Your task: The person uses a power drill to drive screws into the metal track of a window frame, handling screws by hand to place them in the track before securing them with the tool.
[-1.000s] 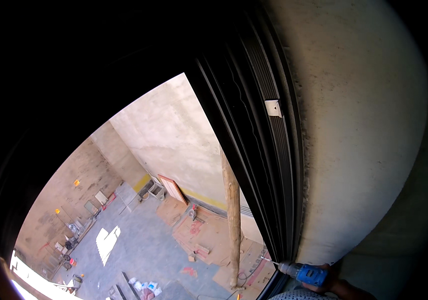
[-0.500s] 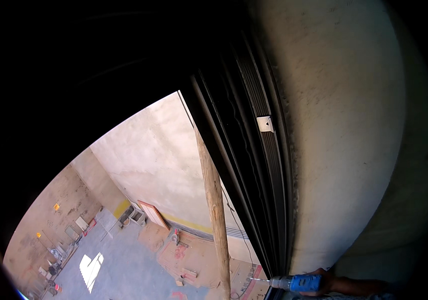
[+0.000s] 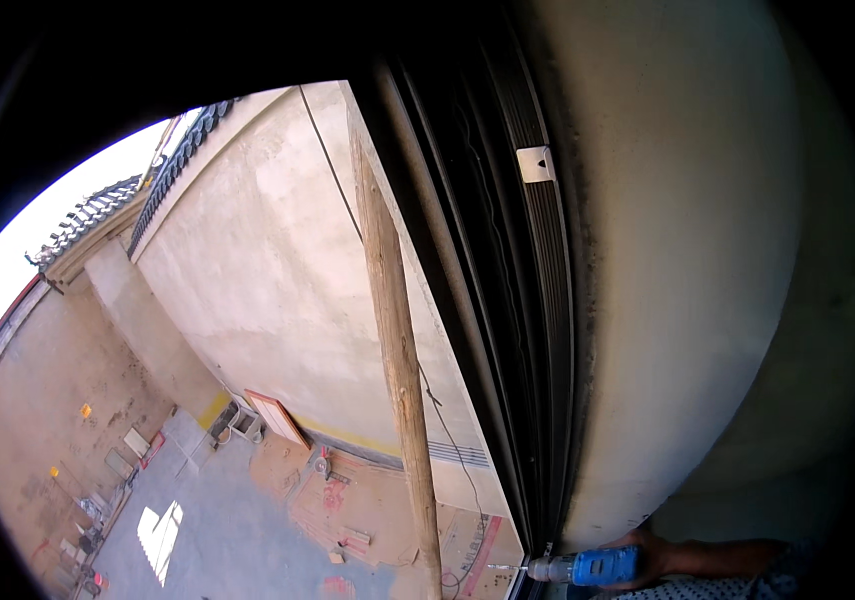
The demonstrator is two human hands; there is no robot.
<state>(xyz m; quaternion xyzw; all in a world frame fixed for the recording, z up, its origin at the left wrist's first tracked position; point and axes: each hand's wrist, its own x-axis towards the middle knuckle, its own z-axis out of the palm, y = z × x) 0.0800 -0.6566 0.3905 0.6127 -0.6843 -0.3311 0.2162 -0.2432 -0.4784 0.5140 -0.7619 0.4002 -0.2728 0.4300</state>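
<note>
Low at the right, my right hand (image 3: 655,556) is wrapped round a blue power drill (image 3: 604,566), its forearm coming in from the right edge. The drill lies level, and its thin bit (image 3: 506,567) points left across the bottom of a dark window or door frame (image 3: 478,300). Whether the bit touches the frame I cannot tell. Higher on the frame's ribbed strip sits a small white clip (image 3: 536,165) with a dark notch. My left hand is not in view.
A wooden pole (image 3: 395,330) leans beyond the frame. Outside lie a grey courtyard floor (image 3: 223,535), a plastered wall (image 3: 268,260), a red-edged panel (image 3: 278,418) and scattered building materials (image 3: 108,500). A plastered reveal (image 3: 678,250) curves along the right.
The view has tilted upward, so roof tiles and sky now show at the upper left. My right hand still grips the drill near the frame's lower end.
</note>
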